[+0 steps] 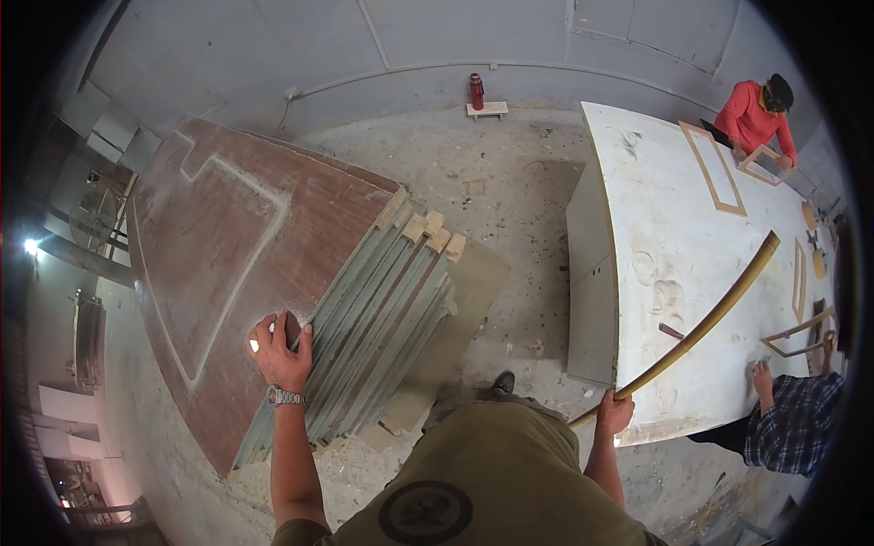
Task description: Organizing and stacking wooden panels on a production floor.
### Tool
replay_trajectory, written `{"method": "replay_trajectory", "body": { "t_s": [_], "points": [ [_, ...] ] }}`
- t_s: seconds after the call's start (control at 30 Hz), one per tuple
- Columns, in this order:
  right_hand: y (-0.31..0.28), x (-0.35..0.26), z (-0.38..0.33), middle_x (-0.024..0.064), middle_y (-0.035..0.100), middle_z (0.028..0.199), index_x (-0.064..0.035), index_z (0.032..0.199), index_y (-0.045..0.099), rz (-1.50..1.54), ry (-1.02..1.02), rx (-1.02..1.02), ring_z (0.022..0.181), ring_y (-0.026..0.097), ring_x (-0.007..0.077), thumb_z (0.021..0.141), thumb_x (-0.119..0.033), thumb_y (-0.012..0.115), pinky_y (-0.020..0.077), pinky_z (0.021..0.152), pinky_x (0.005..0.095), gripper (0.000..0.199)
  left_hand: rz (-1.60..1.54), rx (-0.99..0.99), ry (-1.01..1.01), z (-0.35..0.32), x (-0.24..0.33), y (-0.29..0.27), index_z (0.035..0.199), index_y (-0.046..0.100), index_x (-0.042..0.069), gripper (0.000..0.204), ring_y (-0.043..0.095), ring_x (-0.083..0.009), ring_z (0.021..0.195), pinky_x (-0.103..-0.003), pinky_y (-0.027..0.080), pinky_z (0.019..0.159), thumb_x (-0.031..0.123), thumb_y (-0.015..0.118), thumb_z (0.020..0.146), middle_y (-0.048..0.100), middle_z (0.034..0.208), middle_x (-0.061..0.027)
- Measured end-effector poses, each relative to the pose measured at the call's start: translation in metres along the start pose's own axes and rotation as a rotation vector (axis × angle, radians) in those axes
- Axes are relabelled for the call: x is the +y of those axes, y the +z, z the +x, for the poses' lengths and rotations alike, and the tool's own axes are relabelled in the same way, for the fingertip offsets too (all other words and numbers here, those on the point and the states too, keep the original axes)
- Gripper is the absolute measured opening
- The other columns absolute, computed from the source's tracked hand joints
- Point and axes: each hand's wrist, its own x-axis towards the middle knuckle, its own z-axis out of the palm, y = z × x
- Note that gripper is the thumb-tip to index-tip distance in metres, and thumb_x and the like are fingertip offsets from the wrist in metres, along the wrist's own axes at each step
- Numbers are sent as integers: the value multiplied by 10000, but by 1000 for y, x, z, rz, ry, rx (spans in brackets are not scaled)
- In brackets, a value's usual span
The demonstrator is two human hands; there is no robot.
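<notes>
Head view looks straight down on a person in an olive shirt standing between a stack of boards (364,318) and a white worktable (701,255). Their left hand (282,350), with a watch on the wrist, is closed over the near edge of the top brown board (237,264), fingers curled onto its face. Their right hand (614,414) is clenched round the lower end of a long curved wooden strip (710,318), which arcs up and across the worktable.

The brown board is wide and thin, with a pale routed groove on its face; it looks stiff but heavy and awkward, so it probably needs a grip on an edge with both hands rather than one. The boards beneath it lie fanned out, their edges stepped, and could slide. The strip looks light and springy, easy to hold at one end but likely to whip or sag at the far tip.

On the dusty white worktable lie several thin wooden frames (715,168). A person in a red top (756,118) works at its far corner, and a checked sleeve (797,423) rests at its near edge. The concrete floor (492,182) is rough and littered with dust; a red bottle (475,91) stands by the grey wall.
</notes>
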Motion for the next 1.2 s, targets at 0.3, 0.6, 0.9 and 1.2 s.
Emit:
{"method": "replay_trajectory", "body": {
  "t_s": [0.3,0.6,0.9,1.2],
  "points": [
    [1,2,1,242,667,924,-29,980,696,0,-19,-2,874,662,451,820,-426,676,527,782,553,429,39,6,-17,2,2,1,1195,693,47,513,556,-356,1148,-520,400,1031,373,809,817,609,1209,-147],
    [2,4,0,240,664,928,-25,960,688,-18,-23,27,873,658,452,819,-424,676,526,784,554,423,74,-23,-11,3,3,2,1228,682,54,615,556,-349,1156,-520,399,1034,421,847,763,605,1226,-135],
    [0,-2,0,237,663,934,-32,970,690,-17,-18,11,877,656,449,822,-427,667,523,789,555,422,104,-84,-37,4,3,0,1268,671,77,724,550,-326,1189,-534,362,1076,489,869,707,596,1262,-108],
    [2,-2,1,240,658,928,-32,928,688,-2,-9,42,892,656,448,817,-422,653,521,815,545,408,110,-78,-39,4,3,3,1293,658,86,726,540,-326,1212,-539,352,1080,489,858,723,585,1284,-106]
  ]
}}
